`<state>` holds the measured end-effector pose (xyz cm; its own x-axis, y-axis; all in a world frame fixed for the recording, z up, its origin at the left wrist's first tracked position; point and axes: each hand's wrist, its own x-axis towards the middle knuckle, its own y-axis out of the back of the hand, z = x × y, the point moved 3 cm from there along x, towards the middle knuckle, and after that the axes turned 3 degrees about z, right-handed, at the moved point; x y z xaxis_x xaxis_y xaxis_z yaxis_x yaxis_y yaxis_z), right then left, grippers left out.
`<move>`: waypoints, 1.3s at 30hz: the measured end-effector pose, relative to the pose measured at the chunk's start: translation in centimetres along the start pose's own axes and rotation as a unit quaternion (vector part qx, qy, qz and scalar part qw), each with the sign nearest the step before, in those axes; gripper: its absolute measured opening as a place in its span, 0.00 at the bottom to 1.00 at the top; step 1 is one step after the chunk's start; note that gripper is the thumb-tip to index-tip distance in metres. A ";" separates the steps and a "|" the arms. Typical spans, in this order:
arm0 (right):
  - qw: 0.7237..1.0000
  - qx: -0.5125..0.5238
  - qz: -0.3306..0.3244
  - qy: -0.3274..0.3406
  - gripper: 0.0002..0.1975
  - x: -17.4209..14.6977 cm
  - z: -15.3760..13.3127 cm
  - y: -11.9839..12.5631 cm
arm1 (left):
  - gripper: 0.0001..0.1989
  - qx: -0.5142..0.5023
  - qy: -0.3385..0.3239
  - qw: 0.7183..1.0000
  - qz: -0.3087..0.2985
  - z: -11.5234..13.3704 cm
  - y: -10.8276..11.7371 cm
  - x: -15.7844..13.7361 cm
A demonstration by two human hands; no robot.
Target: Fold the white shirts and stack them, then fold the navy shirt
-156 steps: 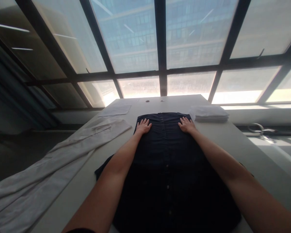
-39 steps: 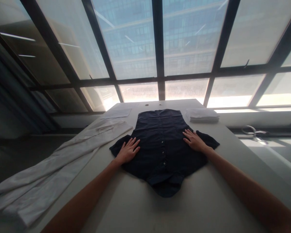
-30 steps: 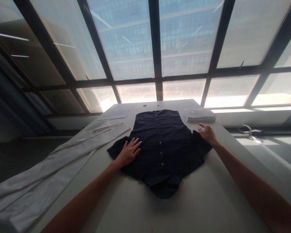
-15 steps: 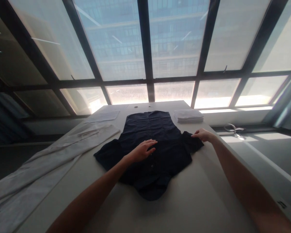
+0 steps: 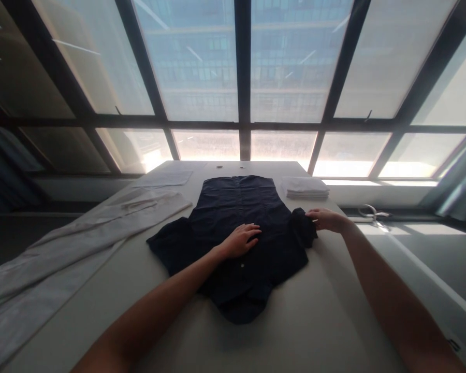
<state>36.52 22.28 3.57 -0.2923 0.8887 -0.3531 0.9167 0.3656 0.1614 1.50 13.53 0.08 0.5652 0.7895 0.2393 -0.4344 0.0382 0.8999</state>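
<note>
A dark navy short-sleeved shirt (image 5: 233,207) lies spread on a white table (image 5: 318,321), its collar end toward me and its hem toward the windows. My left hand (image 5: 241,241) rests on the shirt's middle, fingers stretched out. A small light button shows just below that hand. At the right side, my right hand (image 5: 326,219) pinches the edge of the right-hand sleeve (image 5: 304,228), which is bunched up and lifted a little. The other sleeve lies out flat on the left.
Long pale trousers (image 5: 101,243) stretch along the table's left side. Beyond them lies a flat white cloth (image 5: 165,178). A folded white stack (image 5: 306,187) sits at the back right. Two small objects are near the far edge. Large windows rise behind; a silvery curved item (image 5: 373,213) stands off to the right.
My right hand has drawn the sleeve edge inward, so the sleeve has gone from lying out to bunched. My left hand has slid slightly right across the shirt.
</note>
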 end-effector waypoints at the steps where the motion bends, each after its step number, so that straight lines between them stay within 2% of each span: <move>1: 1.000 0.013 -0.004 0.011 0.09 -0.1 -0.3 -0.4 | 0.20 0.002 -0.001 1.000 0.001 0.0 0.0 0.0; 4: 0.997 0.046 -0.007 0.054 0.10 -0.5 -1.2 -2.2 | 0.21 0.010 -0.005 1.000 0.001 0.0 -0.1 0.1; 8: 0.985 0.068 -0.081 0.135 0.23 -1.0 -2.2 -5.8 | 0.21 0.015 -0.006 1.000 0.003 0.2 0.0 0.1; 10: 0.978 0.065 -0.097 0.174 0.25 -0.7 -2.3 -7.1 | 0.21 0.016 -0.004 1.000 0.002 0.2 0.1 0.1; 12: 0.976 0.061 -0.032 0.204 0.23 0.2 -2.0 -7.5 | 0.21 0.018 -0.003 1.000 -0.001 0.2 0.0 0.1; 14: 0.969 0.022 0.108 0.223 0.20 1.4 -1.2 -7.1 | 0.22 0.020 -0.001 1.000 -0.002 0.1 -0.1 0.1; 16: 0.937 -0.077 0.232 0.249 0.19 2.2 -0.2 -7.0 | 0.24 0.020 0.007 1.000 0.000 0.1 0.0 0.1; 18: 0.894 -0.209 0.270 0.289 0.22 2.5 0.5 -7.9 | 0.27 0.022 0.004 1.000 0.004 0.2 0.1 0.0; 20: 0.856 -0.334 0.232 0.318 0.25 2.6 1.2 -9.6 | 0.28 0.027 -0.021 0.999 -0.002 0.6 0.3 0.0; 22: 0.825 -0.434 0.174 0.318 0.28 2.4 1.9 -11.5 | 0.28 0.034 -0.049 0.998 -0.012 0.9 0.5 0.0; 24: 0.801 -0.498 0.122 0.308 0.31 2.2 2.2 -13.1 | 0.29 0.038 -0.063 0.997 -0.016 1.2 0.6 0.0; 26: 0.789 -0.527 0.092 0.301 0.33 2.2 2.4 -13.7 | 0.28 0.043 -0.065 0.997 -0.020 1.2 0.6 0.1; 30: 0.791 -0.543 0.094 0.266 0.34 3.1 2.7 -12.6 | 0.25 0.053 -0.038 0.997 -0.047 1.0 0.3 0.2; 39: 0.817 -0.523 0.200 0.139 0.32 4.5 3.8 -6.6 | 0.26 0.040 -0.019 0.998 -0.051 0.6 0.0 0.2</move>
<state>30.18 22.79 -2.61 -0.2095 0.9705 0.1197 0.2628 -0.0620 0.9628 2.02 13.37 0.38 0.6302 0.7601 0.1582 -0.3175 0.0665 0.9459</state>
